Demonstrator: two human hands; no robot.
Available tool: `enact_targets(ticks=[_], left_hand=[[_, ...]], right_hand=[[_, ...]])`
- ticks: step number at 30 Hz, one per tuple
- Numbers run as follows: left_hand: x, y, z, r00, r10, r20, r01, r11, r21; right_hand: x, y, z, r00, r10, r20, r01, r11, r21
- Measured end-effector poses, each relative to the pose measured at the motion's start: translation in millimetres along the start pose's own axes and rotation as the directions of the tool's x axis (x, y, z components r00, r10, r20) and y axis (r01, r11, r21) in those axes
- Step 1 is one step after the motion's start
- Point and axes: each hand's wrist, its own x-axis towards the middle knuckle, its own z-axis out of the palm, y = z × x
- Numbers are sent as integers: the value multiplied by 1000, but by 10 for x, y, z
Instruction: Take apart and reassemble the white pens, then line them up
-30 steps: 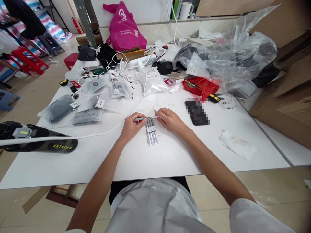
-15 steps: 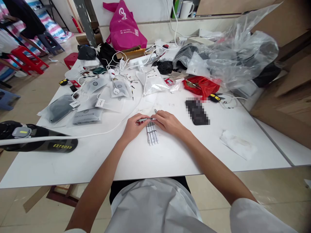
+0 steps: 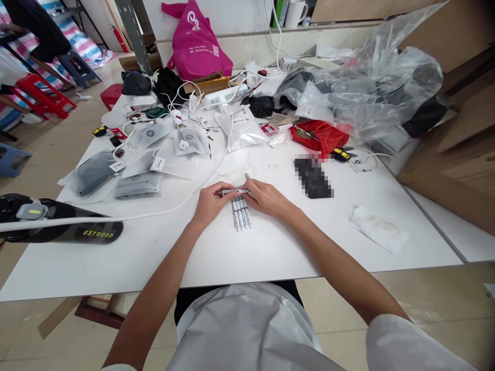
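Observation:
My left hand (image 3: 211, 202) and my right hand (image 3: 266, 198) meet over the white table (image 3: 270, 247), both pinching one grey pen (image 3: 232, 191) held crosswise between them. Just below it, several grey-and-white pens (image 3: 240, 214) lie side by side on the table, pointing toward me. The fingers of both hands are closed on the held pen. A small grey pen part (image 3: 247, 176) lies just beyond my right hand.
A blurred dark phone (image 3: 313, 179) lies right of my hands, a crumpled plastic wrapper (image 3: 378, 229) further right. Bagged items and white cables (image 3: 154, 154) crowd the far left, a black handheld device (image 3: 58, 226) the near left. A pink bag (image 3: 197, 44), red pouch (image 3: 319, 136) and clear plastic bags (image 3: 371, 93) sit at the back.
My hands have drawn closer together along the pen, the right hand sliding left until both hands nearly touch. The pens on the table have not moved.

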Motion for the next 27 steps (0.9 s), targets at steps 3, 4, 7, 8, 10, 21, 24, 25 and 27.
enact_targets(ticks=[3,4,7,8,10,21,24,25,27], left_hand=[[0,13,-1,1000,11,7,-11,1000,5],[-1,16,0,1000,14,10,-14,1000,12],[-2,17,3,1000,24,11,-25,999,32],[-2,15,5,1000,27,8,-28,999,33],[-3,12,8,1000,29,4,-29,999,31],[2,7,15,999,33,-11,-33,999,18],[7,-8,11,999,39,-24,-38,999,35],[9,-11,9,998,48,-29,-47,998,44],[12,-13,4,998,59,-34,-57,997,51]], right_hand=[[7,5,-4,999,-32,2,32,998,-49],[10,7,-6,999,-42,3,43,997,-67],[15,4,-12,998,-61,0,61,996,-70],[16,1,-13,999,-52,-14,51,997,-52],[14,-2,-14,999,-26,-40,26,1000,-7],[15,14,-19,999,-15,-34,15,1000,22],[16,12,-34,1000,-29,4,29,1000,8],[16,10,-40,1000,-18,3,18,1000,13],[17,5,-47,1000,9,-3,-9,999,34]])
